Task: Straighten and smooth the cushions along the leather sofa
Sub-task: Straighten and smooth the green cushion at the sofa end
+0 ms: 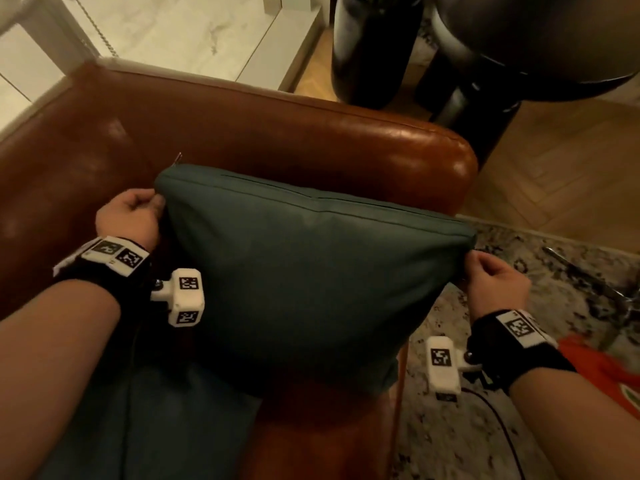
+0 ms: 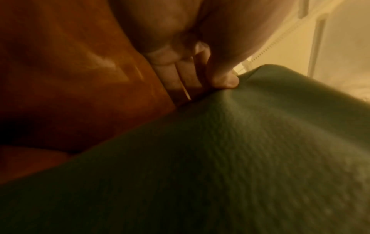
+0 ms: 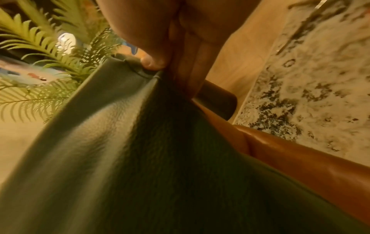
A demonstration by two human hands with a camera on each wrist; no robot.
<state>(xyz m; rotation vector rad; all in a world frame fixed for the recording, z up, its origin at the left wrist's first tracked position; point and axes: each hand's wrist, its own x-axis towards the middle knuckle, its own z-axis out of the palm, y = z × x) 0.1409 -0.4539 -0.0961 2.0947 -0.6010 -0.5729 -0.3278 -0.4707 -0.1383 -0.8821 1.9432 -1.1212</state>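
A dark green square cushion stands upright at the right end of the brown leather sofa, in front of its armrest. My left hand pinches the cushion's upper left corner; the left wrist view shows thumb and curled fingers clamped on the green fabric. My right hand pinches the upper right corner, and in the right wrist view its thumb presses the seam of the cushion. A second green cushion lies flat on the seat below.
A black round pedestal table stands behind the armrest on wooden flooring. A speckled rug covers the floor to the right, with an orange object and a thin cable on it. A fern-like plant shows behind the cushion.
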